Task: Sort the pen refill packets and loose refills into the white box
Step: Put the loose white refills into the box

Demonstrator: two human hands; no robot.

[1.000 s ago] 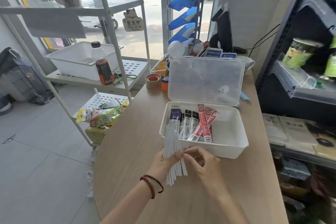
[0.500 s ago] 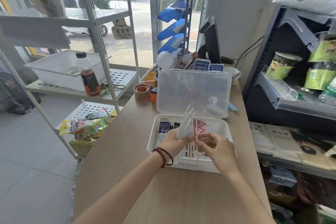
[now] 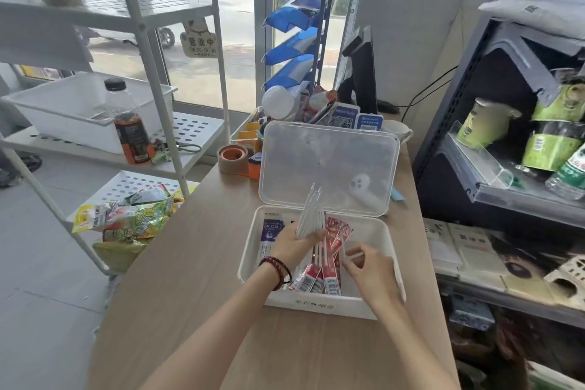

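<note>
The white box (image 3: 329, 304) sits open on the wooden counter, its clear lid (image 3: 326, 168) standing upright behind it. Inside lie red refill packets (image 3: 329, 266) in the middle and purple-and-white packets (image 3: 270, 233) at the left. My left hand (image 3: 294, 245) is over the box and grips a bundle of loose white refills (image 3: 310, 214) that tilts up toward the lid. My right hand (image 3: 368, 266) hovers over the right part of the box, fingers curled, pinching a thin white refill (image 3: 354, 256).
A tape roll (image 3: 232, 157) and an orange item stand behind the box's left. A desk organiser, cards and a mug (image 3: 397, 131) crowd the counter's far end. A white shelf rack (image 3: 152, 51) with snacks is left; a dark shelf (image 3: 493, 187) with cups is right.
Both hands moved from the counter in front of the box to above its inside, carrying the white refill bundle. The bundle now tilts up over the packets.
</note>
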